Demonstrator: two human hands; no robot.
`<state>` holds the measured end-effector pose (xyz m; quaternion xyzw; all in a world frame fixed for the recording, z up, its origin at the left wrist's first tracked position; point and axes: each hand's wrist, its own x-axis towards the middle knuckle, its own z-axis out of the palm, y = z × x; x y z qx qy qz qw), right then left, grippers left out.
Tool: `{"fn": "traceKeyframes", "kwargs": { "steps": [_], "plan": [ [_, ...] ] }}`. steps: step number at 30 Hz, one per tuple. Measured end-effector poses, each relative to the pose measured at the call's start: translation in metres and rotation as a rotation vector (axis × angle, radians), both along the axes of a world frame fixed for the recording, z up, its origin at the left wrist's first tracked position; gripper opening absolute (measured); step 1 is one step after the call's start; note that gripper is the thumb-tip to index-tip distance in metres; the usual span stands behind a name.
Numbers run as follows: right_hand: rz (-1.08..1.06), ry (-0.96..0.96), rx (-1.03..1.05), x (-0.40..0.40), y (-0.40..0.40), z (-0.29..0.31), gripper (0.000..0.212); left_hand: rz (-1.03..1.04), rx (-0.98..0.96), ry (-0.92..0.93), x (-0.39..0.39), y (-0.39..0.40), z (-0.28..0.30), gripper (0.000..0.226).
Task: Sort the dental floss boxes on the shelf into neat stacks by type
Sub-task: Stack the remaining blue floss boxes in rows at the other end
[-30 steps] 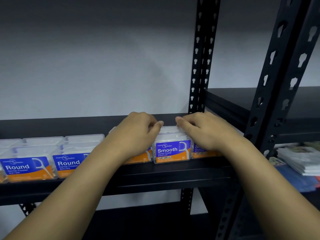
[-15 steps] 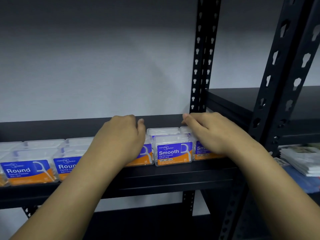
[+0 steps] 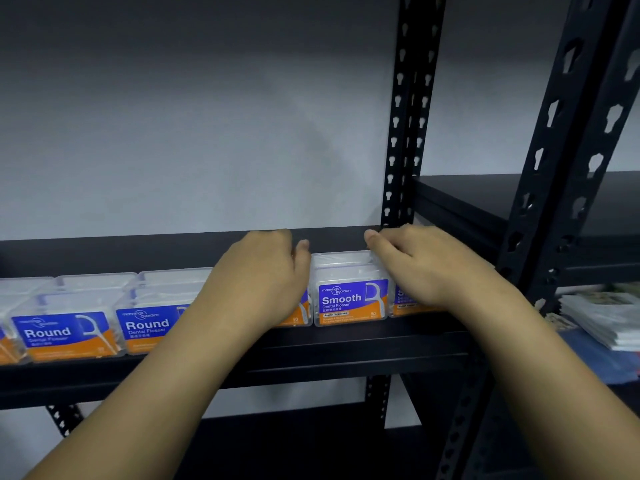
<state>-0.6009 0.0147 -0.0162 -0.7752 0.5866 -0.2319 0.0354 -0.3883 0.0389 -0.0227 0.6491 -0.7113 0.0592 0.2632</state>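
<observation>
Floss boxes sit along the near edge of the black shelf (image 3: pixel 346 344), already split by label. Starting at the far left, a sliver of 1 box is cut off by the frame edge, then you have 2 Round boxes (image 3: pixel 65 332) side by side, each with clear lids showing behind it, so there is a second row further back. Whether any of these are stacked on one another you cannot tell from this angle.

Your left hand (image 3: pixel 258 280) lies curled over the next box, whose label is mostly hidden; only its orange corner shows, just beside the Smooth box. The hand covers the box from above, fingers bent down the far side, but a real grip is not shown.

The Smooth box (image 3: pixel 349 299) in the middle stands free and square, with another lid behind it.

Your right hand (image 3: pixel 420 268) rests on the last box (image 3: pixel 403 303), fingers curled over its top; again you cannot tell if it is clasped or only pressed.

By the look of it, sorting by type is largely done; what is left seems to be squaring up these right-hand boxes.
</observation>
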Motion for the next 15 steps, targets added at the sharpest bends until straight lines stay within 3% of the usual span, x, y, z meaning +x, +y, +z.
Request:
{"fn": "traceKeyframes", "kwargs": {
  "steps": [6, 15],
  "plan": [
    [-0.004, 0.148, -0.050, 0.004, 0.004, -0.008, 0.055, -0.067, -0.054, -0.130, -0.013, 0.001, -0.010, 0.042],
    [-0.016, 0.182, -0.141, 0.006, 0.004, -0.014, 0.045, -0.037, -0.081, -0.201, -0.014, -0.004, -0.016, 0.040]
  ]
}}
